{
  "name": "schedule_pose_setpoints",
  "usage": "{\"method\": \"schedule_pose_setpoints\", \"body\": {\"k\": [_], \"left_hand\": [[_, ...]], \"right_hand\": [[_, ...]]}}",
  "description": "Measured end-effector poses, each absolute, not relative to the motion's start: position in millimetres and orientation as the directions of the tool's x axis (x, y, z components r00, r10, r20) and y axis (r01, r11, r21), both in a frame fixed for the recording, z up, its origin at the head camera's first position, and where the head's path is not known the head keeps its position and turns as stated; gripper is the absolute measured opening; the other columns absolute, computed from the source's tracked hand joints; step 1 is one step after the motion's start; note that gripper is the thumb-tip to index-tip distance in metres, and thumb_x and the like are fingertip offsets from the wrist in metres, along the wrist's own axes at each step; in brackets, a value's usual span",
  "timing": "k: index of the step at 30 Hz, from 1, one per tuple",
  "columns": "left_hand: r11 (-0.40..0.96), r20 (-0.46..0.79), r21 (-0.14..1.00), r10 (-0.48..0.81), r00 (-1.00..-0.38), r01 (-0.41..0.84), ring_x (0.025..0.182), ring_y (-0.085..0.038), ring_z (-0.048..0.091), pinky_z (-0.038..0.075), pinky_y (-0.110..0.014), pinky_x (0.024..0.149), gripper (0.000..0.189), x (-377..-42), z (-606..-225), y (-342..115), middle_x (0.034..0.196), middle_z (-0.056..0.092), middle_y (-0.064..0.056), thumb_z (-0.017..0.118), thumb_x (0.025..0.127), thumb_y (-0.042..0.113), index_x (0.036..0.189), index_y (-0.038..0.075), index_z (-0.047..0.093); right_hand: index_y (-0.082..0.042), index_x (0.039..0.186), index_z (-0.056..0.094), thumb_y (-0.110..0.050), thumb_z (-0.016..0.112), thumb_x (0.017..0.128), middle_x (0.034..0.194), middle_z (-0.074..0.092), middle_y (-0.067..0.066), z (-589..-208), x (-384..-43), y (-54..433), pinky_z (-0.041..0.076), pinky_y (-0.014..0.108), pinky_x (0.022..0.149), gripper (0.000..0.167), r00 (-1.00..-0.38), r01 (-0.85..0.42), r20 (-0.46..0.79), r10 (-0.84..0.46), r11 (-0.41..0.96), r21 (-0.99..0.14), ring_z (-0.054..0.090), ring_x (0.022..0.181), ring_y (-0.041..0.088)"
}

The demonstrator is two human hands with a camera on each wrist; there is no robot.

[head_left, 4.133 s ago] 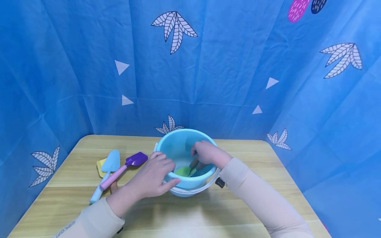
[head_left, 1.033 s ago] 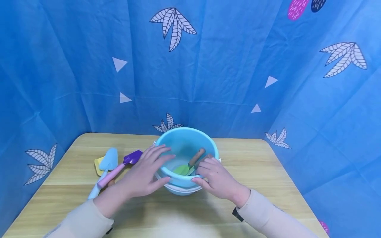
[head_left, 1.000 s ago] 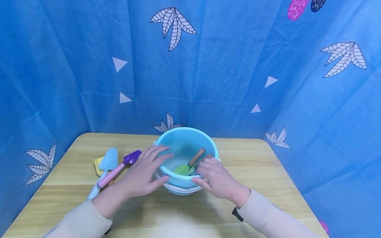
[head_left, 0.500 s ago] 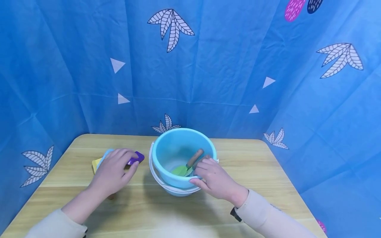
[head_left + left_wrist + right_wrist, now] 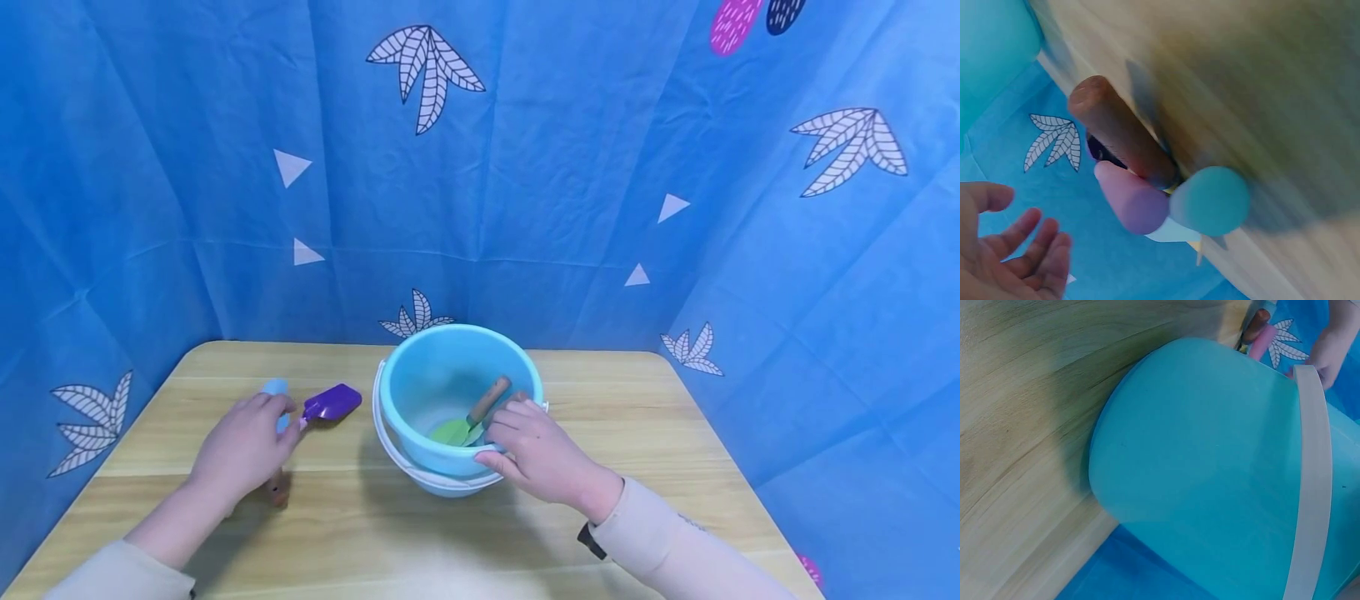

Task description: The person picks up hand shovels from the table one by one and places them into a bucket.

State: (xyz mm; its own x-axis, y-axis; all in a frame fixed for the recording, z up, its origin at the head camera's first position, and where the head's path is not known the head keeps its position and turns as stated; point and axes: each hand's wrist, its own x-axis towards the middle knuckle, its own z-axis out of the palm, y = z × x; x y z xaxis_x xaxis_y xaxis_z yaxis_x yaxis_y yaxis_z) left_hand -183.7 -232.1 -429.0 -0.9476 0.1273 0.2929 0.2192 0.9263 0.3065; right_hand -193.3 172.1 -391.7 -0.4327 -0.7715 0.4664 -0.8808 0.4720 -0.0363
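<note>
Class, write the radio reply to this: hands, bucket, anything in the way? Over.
Left hand by loose shovels, holding nothing. Right hand grips bucket rim. Bucket upright, green shovel inside. White handle hangs down, off the opening.

One table [image 5: 615, 433]: pale wood-grain top, rounded far corners. One blue cloth backdrop [image 5: 570, 208]: creased, rising behind the table and along both its sides. Printed on the cloth you have: five white leaf sprigs [image 5: 433, 92], two high above the table, one behind its far edge, one by its far right corner, one to its left; four pale triangles [image 5: 291, 167], two above the table's left half, two above its right; one magenta oval [image 5: 735, 25] and one dark oval [image 5: 785, 12], both cropped, high above the table's right; one pink patch [image 5: 810, 571], right of the table, perhaps another print, too little showing for you to tell.
</note>
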Motion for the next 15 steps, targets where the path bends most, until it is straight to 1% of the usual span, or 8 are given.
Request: {"method": "schedule_pose_setpoints", "body": {"k": [2, 4, 5, 8, 10, 12, 14, 15], "left_hand": [[0.934, 0.216, 0.314, 0.106, -0.971, 0.172, 0.092, -0.044, 0.063, 0.051, -0.058, 0.076, 0.035, -183, -431, -236, 0.104, 0.067, -0.023, 0.066, 0.094, 0.024, 0.113, -0.005, 0.064], [0.941, 0.134, 0.316, 0.083, -0.987, 0.122, 0.08, -0.038, 0.064, 0.051, -0.054, 0.065, 0.037, -183, -432, -240, 0.097, 0.067, -0.02, 0.065, 0.094, 0.024, 0.115, -0.007, 0.063], [0.944, 0.098, 0.314, 0.074, -0.992, 0.102, 0.077, -0.037, 0.063, 0.051, -0.053, 0.064, 0.04, -183, -433, -242, 0.095, 0.067, -0.021, 0.065, 0.094, 0.025, 0.116, -0.008, 0.062], [0.947, 0.007, 0.319, 0.04, -0.999, 0.04, 0.075, -0.033, 0.061, 0.051, -0.052, 0.063, 0.054, -183, -435, -246, 0.091, 0.065, -0.019, 0.059, 0.099, 0.041, 0.117, -0.01, 0.06], [0.944, -0.03, 0.328, 0.02, -0.999, 0.009, 0.073, -0.032, 0.059, 0.05, -0.052, 0.065, 0.069, -183, -437, -247, 0.086, 0.062, -0.017, 0.048, 0.1, 0.057, 0.114, -0.01, 0.06], [0.939, -0.054, 0.343, 0.004, -0.999, -0.014, 0.072, -0.031, 0.058, 0.049, -0.053, 0.065, 0.083, -183, -439, -248, 0.083, 0.061, -0.015, 0.036, 0.099, 0.068, 0.111, -0.011, 0.06], [0.935, -0.067, 0.352, -0.004, -0.998, -0.028, 0.07, -0.029, 0.056, 0.048, -0.052, 0.065, 0.088, -183, -441, -248, 0.079, 0.059, -0.013, 0.03, 0.098, 0.071, 0.109, -0.011, 0.059], [0.935, -0.07, 0.354, -0.005, -0.998, -0.029, 0.069, -0.029, 0.055, 0.048, -0.053, 0.065, 0.087, -184, -442, -249, 0.079, 0.058, -0.013, 0.03, 0.099, 0.07, 0.109, -0.012, 0.059]], "right_hand": [[-0.019, 0.083, 0.056, -0.05, 0.036, 0.106, 0.086, 0.055, -0.009, -392, -193, 172, 0.042, 0.04, 0.097, 0.044, -0.436, -0.88, 0.464, -0.771, 0.473, -0.04, 0.05, 0.09, 0.012], [-0.019, 0.083, 0.056, -0.05, 0.036, 0.106, 0.086, 0.055, -0.009, -392, -193, 172, 0.042, 0.04, 0.097, 0.044, -0.439, -0.879, 0.462, -0.771, 0.474, -0.045, 0.05, 0.09, 0.012], [-0.019, 0.083, 0.056, -0.05, 0.036, 0.106, 0.086, 0.055, -0.009, -392, -193, 172, 0.042, 0.039, 0.097, 0.043, -0.438, -0.88, 0.463, -0.77, 0.474, -0.044, 0.05, 0.09, 0.012], [-0.019, 0.082, 0.055, -0.05, 0.036, 0.106, 0.086, 0.055, -0.009, -392, -193, 172, 0.042, 0.039, 0.096, 0.043, -0.438, -0.879, 0.463, -0.771, 0.474, -0.043, 0.05, 0.089, 0.012], [-0.018, 0.082, 0.055, -0.05, 0.036, 0.106, 0.085, 0.054, -0.009, -392, -193, 172, 0.042, 0.039, 0.095, 0.043, -0.436, -0.88, 0.464, -0.771, 0.474, -0.039, 0.05, 0.089, 0.012], [-0.018, 0.082, 0.054, -0.05, 0.036, 0.106, 0.085, 0.054, -0.008, -392, -194, 172, 0.042, 0.039, 0.095, 0.044, -0.437, -0.879, 0.461, -0.773, 0.475, -0.038, 0.049, 0.089, 0.012], [-0.018, 0.082, 0.054, -0.049, 0.036, 0.106, 0.085, 0.053, -0.008, -392, -193, 172, 0.042, 0.04, 0.094, 0.043, -0.435, -0.88, 0.461, -0.773, 0.474, -0.035, 0.049, 0.088, 0.012], [-0.018, 0.081, 0.053, -0.049, 0.036, 0.106, 0.084, 0.053, -0.008, -392, -193, 172, 0.042, 0.04, 0.094, 0.043, -0.436, -0.88, 0.46, -0.774, 0.474, -0.035, 0.049, 0.088, 0.012]]}}
